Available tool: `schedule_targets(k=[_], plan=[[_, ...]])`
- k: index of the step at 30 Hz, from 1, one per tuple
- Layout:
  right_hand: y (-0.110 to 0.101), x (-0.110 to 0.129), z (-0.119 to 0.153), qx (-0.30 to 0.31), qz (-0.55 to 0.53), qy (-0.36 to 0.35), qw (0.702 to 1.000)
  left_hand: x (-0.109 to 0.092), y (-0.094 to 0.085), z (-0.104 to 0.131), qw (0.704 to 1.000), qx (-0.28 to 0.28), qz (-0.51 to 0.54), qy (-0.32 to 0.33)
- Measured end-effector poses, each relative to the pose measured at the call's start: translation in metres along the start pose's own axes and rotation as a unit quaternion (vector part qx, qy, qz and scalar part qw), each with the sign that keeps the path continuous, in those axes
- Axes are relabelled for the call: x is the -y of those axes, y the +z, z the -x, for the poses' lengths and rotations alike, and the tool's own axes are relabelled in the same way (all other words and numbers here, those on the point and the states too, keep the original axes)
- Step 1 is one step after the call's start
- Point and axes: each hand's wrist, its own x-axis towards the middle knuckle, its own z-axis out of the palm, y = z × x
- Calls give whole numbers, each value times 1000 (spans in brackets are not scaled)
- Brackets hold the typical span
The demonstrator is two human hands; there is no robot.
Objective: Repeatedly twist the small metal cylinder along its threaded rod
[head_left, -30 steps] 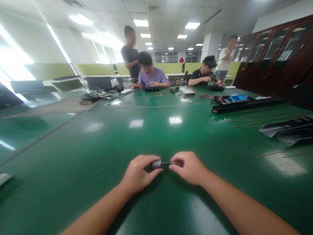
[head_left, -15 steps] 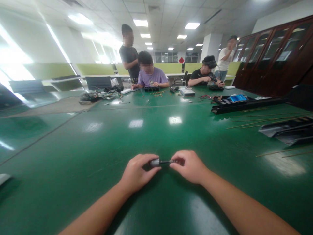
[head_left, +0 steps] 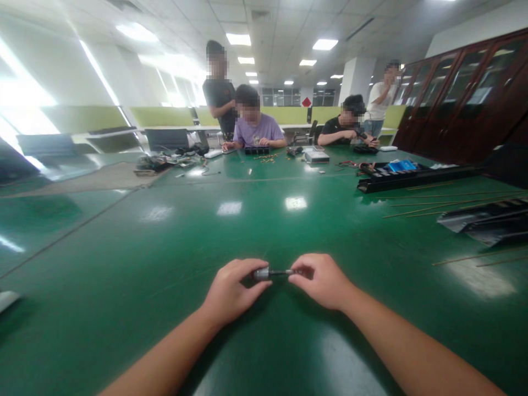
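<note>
A short screwdriver-like tool (head_left: 261, 273) lies level between my two hands, just over the green tabletop (head_left: 264, 231). It has a grey cylindrical handle and a thin dark shaft. My left hand (head_left: 231, 290) is closed in a pinch round the grey handle, thumb below and fingers above. At the other end, the thumb and fingers of my right hand (head_left: 319, 280) pinch the end of the shaft. The fingers hide the tip, so I cannot make out what sits there. The middle of the shaft shows bare between the hands.
On the right lie black channel pieces (head_left: 487, 220), thin brass-coloured rods (head_left: 445, 204) and a black tray (head_left: 416, 175) with blue packets. Across the table a person in purple (head_left: 262, 129) and another in black (head_left: 340, 132) work among small parts. Tangled electronics (head_left: 165, 159) lie at the far left.
My right hand has shifted very slightly to the right along the shaft. My left hand and the handle have stayed put.
</note>
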Motion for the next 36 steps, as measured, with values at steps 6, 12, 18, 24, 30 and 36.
schedule_targets(k=[6,12,18,24,30,36], plan=[[0,0,1,-4,-1,1,1000,-1,0,0,1000,-4,-6,-2],[-1,0,1,-5,-4,-1,1000,-1,0,-1,1000,-6,-5,1],[-2,0,1,-8,-1,5,1000,1,1,0,1000,-6,-1,-3],[-3,1,2,-12,1,20,1000,5,0,-3,998,-16,12,-61],[-1,-2,2,-6,-7,25,1000,5,-1,-8,989,-38,45,-137],[2,-7,1,5,-15,14,1000,16,6,-11,950,-58,197,-234]])
